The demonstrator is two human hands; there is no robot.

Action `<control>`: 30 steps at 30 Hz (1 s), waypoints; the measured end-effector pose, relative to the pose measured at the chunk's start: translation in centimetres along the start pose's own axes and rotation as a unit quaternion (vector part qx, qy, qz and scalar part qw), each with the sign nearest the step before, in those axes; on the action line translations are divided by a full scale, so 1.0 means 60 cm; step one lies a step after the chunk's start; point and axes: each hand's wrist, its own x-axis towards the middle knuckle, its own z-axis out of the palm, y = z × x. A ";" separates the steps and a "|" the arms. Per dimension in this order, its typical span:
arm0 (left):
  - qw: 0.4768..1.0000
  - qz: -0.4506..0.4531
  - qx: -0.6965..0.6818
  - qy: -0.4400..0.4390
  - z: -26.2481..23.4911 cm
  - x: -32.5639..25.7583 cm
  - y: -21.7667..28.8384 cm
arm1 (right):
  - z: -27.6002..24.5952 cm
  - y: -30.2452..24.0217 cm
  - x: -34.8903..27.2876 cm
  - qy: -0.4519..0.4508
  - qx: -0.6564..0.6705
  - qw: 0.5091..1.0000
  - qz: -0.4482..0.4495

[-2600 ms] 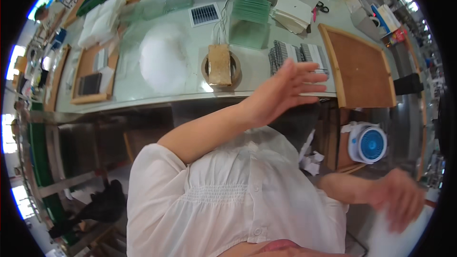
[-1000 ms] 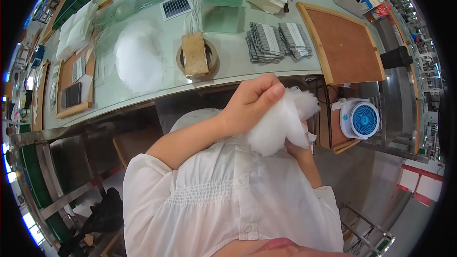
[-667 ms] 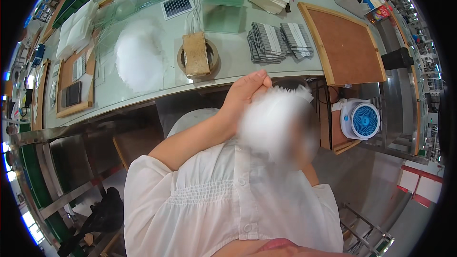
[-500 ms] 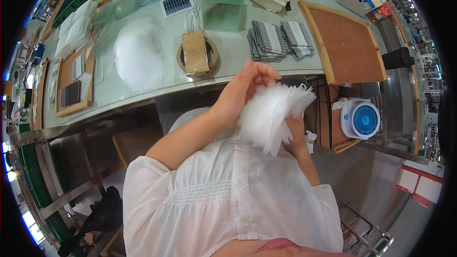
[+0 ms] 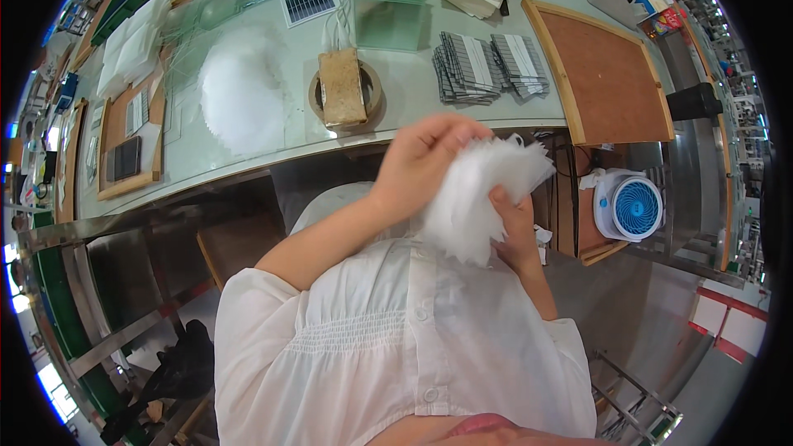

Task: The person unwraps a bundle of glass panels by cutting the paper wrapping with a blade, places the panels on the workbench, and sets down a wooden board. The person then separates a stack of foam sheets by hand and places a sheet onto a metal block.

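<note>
the left hand (image 5: 425, 161) pinches the top edge of a stack of thin white sheets (image 5: 479, 198), fingers curled over it; the right hand (image 5: 516, 227) grips the stack from below, thumb pressed on. the stack is held in the air, just in front of the glass-topped bench (image 5: 396, 91). it looks like fanning the stack to loosen sheets; peeling one off would need a light pinch. a white sheet pile (image 5: 239, 95) lies on the bench, left of the stack.
</note>
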 end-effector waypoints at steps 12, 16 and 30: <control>0.942 0.152 0.284 -0.097 -0.046 -0.018 0.056 | -0.018 -0.001 0.009 0.015 -0.019 0.998 -0.066; 0.940 0.128 0.291 -0.122 -0.057 -0.022 0.068 | -0.024 -0.005 0.004 0.017 -0.098 0.993 -0.056; 0.989 0.053 0.129 -0.057 -0.051 -0.012 0.060 | -0.032 -0.013 0.012 0.038 -0.057 0.994 -0.079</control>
